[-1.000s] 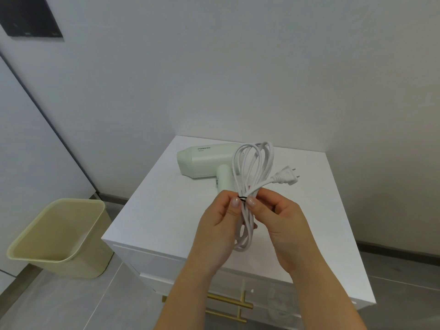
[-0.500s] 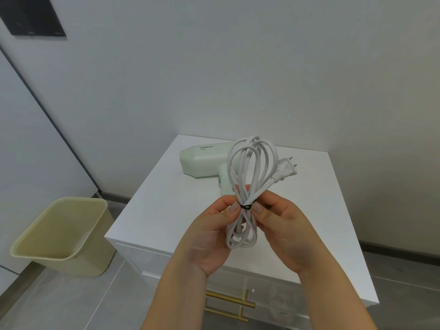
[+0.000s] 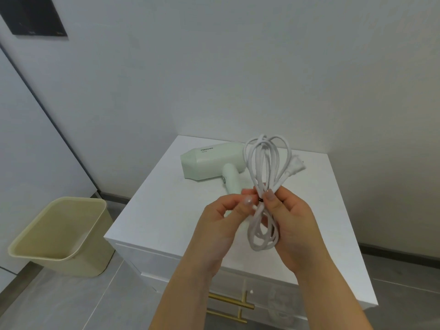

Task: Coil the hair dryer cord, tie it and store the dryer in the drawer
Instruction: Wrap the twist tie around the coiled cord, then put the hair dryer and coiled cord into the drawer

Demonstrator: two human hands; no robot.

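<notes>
The left hand [image 3: 221, 225] and right hand [image 3: 290, 225] pinch the coiled cord [image 3: 266, 163] at its waist, lifted slightly higher above the counter [image 3: 166, 210] than a second ago, with the black tie [image 3: 260, 199] round it, so tying looks nearly finished, while the dryer [image 3: 212, 163] lies behind and the drawer [image 3: 166, 263] is shut.

Soft, even light with faint shadows, wide-angle bending at the edges (the plug [image 3: 296, 166] is motion-blurred).

hair dryer [image 3: 209, 163]: pale green, lying on its side | cord [image 3: 264, 160]: white, coiled, upright | tie [image 3: 260, 199]: black, round coil's waist
</notes>
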